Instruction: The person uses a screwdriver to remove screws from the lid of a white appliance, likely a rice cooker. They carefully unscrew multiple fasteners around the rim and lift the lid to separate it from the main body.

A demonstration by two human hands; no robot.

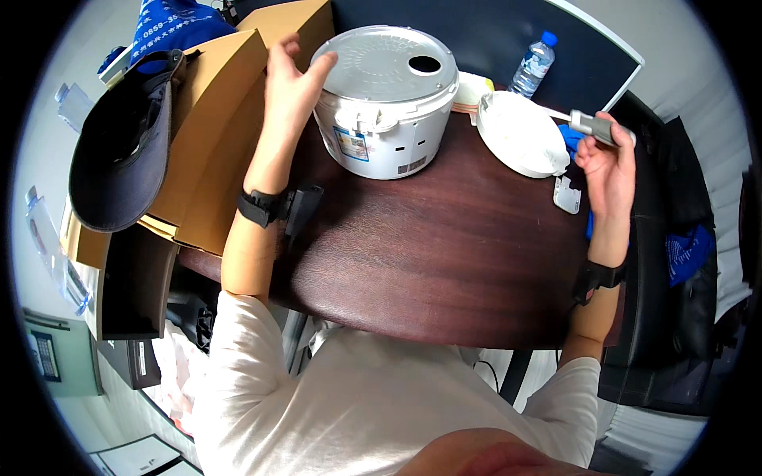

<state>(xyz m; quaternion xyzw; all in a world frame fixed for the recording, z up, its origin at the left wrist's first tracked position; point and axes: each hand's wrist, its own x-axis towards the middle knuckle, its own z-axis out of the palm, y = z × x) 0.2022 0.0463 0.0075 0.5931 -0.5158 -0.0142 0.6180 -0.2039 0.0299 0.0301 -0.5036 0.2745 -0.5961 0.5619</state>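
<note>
A white rice cooker (373,135) stands at the far side of the table. Its top is a grey metal disc (365,67) with a round dark hole at the right. My left hand (295,79) is at the cooker's left edge with thumb and fingers spread; whether the thumb touches the rim I cannot tell. To the right, my right hand (607,159) is closed around a screwdriver (595,127) with a grey and white handle, its shaft pointing left. Beneath the shaft a round white cover (520,139) lies on the table, with a small pale plate (566,195) by its lower edge.
Cardboard boxes (214,151) line the left side, a dark cap (127,151) on them. A water bottle (534,63) with a blue cap stands behind the white cover, before a dark partition (476,32). The table (413,254) is dark brown wood. A black seat (651,317) is at right.
</note>
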